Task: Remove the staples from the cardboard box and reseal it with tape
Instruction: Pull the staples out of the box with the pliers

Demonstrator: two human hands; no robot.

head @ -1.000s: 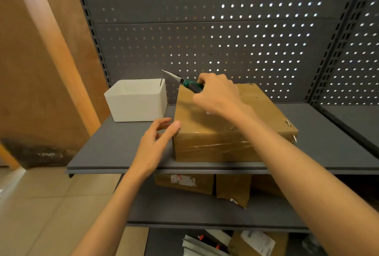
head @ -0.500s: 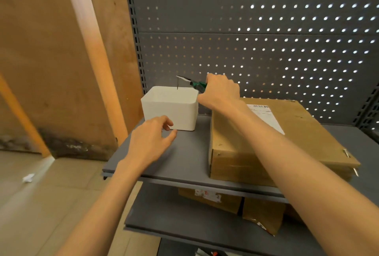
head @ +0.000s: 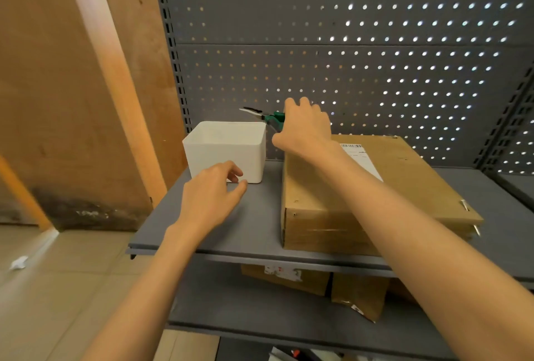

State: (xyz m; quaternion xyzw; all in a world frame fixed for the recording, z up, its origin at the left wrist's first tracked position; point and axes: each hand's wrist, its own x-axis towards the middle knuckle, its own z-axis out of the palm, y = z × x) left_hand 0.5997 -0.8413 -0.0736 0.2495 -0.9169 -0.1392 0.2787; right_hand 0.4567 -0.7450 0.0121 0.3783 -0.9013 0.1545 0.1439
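Left hand (head: 212,197) hovers loosely curled and empty at frame centre-left before the white bin (head: 228,149), the cardboard box (head: 367,195) lies centre-right on the shelf (head: 254,227), and beyond, right hand (head: 304,129) grips green-handled pliers (head: 267,116) over the bin.

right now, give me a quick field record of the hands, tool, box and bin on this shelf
right hand: grips green-handled pliers, tips open over the bin
left hand: fingers loosely curled, holds nothing, in front of the bin
bin: white, open top, left of the box
box: cardboard, flaps down, label on top
staples: at least two at the near right corner
shelf: grey, carries box and bin
tape roll: none in view
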